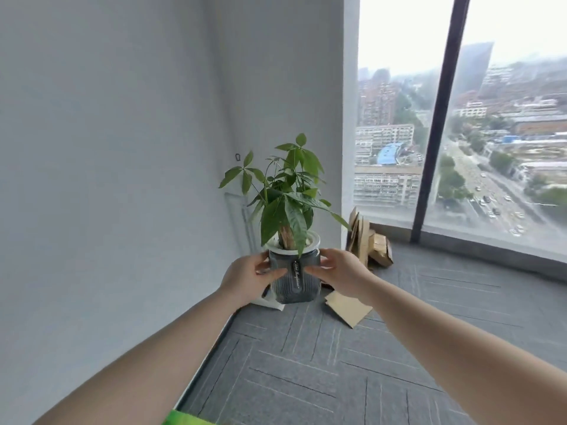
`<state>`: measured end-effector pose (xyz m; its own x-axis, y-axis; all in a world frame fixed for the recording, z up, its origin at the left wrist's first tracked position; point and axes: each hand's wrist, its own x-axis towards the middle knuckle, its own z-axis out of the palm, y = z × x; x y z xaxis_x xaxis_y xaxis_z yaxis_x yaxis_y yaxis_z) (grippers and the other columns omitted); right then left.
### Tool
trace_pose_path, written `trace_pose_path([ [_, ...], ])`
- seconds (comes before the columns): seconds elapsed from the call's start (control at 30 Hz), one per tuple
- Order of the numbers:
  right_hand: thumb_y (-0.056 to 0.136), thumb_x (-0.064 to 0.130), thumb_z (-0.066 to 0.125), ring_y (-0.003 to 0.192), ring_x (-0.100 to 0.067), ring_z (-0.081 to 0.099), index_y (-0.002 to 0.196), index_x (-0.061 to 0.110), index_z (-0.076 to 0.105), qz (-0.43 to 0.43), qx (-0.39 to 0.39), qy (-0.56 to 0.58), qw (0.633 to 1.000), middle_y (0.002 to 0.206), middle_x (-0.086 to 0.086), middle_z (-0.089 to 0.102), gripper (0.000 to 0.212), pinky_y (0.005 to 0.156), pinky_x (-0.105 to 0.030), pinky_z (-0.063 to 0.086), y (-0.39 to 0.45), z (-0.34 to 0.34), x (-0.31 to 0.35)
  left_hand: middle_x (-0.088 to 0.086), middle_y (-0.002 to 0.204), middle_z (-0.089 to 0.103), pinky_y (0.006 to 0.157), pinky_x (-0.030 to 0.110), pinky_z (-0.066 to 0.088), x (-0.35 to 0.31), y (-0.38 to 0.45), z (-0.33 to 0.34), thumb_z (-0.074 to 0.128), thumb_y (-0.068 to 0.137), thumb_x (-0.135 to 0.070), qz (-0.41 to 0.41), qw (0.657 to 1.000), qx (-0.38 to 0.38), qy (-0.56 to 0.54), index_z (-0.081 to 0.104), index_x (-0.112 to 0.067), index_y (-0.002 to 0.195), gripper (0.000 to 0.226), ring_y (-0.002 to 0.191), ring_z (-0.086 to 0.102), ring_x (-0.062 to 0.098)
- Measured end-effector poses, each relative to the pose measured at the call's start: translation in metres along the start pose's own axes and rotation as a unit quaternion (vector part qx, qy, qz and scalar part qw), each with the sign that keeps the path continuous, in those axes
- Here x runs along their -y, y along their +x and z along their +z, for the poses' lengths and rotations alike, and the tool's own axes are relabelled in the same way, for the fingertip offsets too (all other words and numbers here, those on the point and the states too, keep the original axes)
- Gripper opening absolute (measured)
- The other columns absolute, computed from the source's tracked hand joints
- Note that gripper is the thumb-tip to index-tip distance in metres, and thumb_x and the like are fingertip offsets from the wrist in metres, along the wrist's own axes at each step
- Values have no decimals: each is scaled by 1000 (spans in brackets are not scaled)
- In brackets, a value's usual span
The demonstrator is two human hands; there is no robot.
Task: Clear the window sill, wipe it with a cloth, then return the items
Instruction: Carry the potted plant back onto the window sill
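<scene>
Grey carpet corner by window: both hands, left hand (248, 277) and right hand (340, 274), grip the ribbed grey glass plant pot (294, 277); clearing step, I reckon; next, set it down level.

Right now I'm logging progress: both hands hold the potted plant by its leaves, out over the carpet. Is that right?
Not quite. The left hand and right hand hold the potted plant by the sides of its pot, not its leaves, over the carpet, as the head view shows.
</scene>
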<state>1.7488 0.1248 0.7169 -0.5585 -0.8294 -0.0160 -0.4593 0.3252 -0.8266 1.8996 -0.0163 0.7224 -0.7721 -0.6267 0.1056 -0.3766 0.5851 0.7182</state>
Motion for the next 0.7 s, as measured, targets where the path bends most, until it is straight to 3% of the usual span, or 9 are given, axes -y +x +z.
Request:
trace_pose_path([
  [0.13,87,40,65,98,-21,63,130,18,55,64,-59,14,996,122,-3,64,50,77,-33,53,16,-56,-57,-7,103,70,67,4,41,-30,68,66,72,82,-30,40,996,70,-28,68,-18,111,32,99,64,10],
  [0.27,86,39,66,98,-19,66,125,23,61,113,-114,14,987,114,-1,69,42,71,-27,52,44,-113,-115,-4,103,72,86,29,51,-60,147,136,73,79,-40,86,988,127,-26,69,-21,110,36,98,67,15],
  [0.37,87,32,68,92,-16,69,124,24,62,154,-163,40,974,108,-1,72,38,77,-32,57,69,-163,-152,-9,92,69,79,27,47,-90,211,185,72,79,-44,123,978,166,-33,69,-23,110,38,91,66,12],
  [0.47,87,31,68,92,-15,69,126,25,60,187,-209,40,959,107,0,72,41,78,-34,58,89,-215,-182,-12,90,68,84,30,51,-128,271,232,68,81,-44,153,968,198,-30,70,-24,109,34,89,65,13],
  [0.6,89,31,65,97,-17,67,129,27,56,212,-263,37,940,115,0,69,41,57,-21,46,104,-281,-218,-13,108,71,94,38,51,-177,334,295,66,73,-62,200,947,249,-40,66,-26,119,59,97,66,8],
  [0.7,90,28,65,95,-13,66,129,26,56,225,-289,45,929,117,0,69,40,51,-13,40,110,-325,-251,-11,114,70,94,33,50,-213,369,343,69,76,-53,217,934,282,-45,63,-26,124,55,100,65,5],
])
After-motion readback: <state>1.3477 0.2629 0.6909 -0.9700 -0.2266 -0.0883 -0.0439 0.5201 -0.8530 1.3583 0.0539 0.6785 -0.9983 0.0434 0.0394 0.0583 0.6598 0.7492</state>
